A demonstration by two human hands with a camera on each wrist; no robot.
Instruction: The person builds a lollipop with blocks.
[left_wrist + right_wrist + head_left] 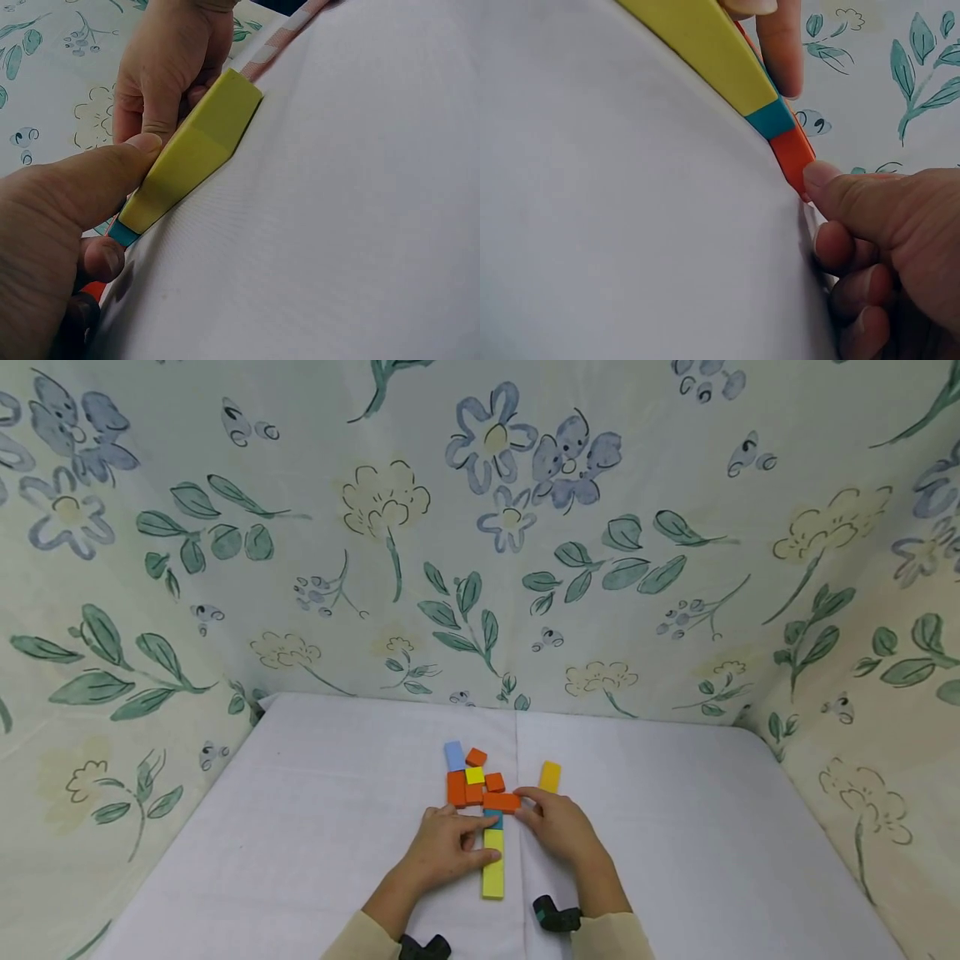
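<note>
Small coloured blocks lie flat on the white cloth in the head view. My right hand (561,828) pinches the right end of a long orange block (498,802) between thumb and index finger. Below that block sits a blue-green block (495,815), its end against the orange one. A yellow strip (492,885) continues from it towards me; whether it is one block or two is hard to tell. With thumb and index finger stretched out, my left hand (438,852) touches the yellow strip and the blue-green block. In the right wrist view my right thumb (825,178) rests on the orange block's end.
Left of the long block stand orange blocks (456,788), a small yellow block (475,775) and a light blue block (454,756). A single orange-yellow block (551,775) lies beyond my right hand. Patterned cloth (480,610) rises behind the table.
</note>
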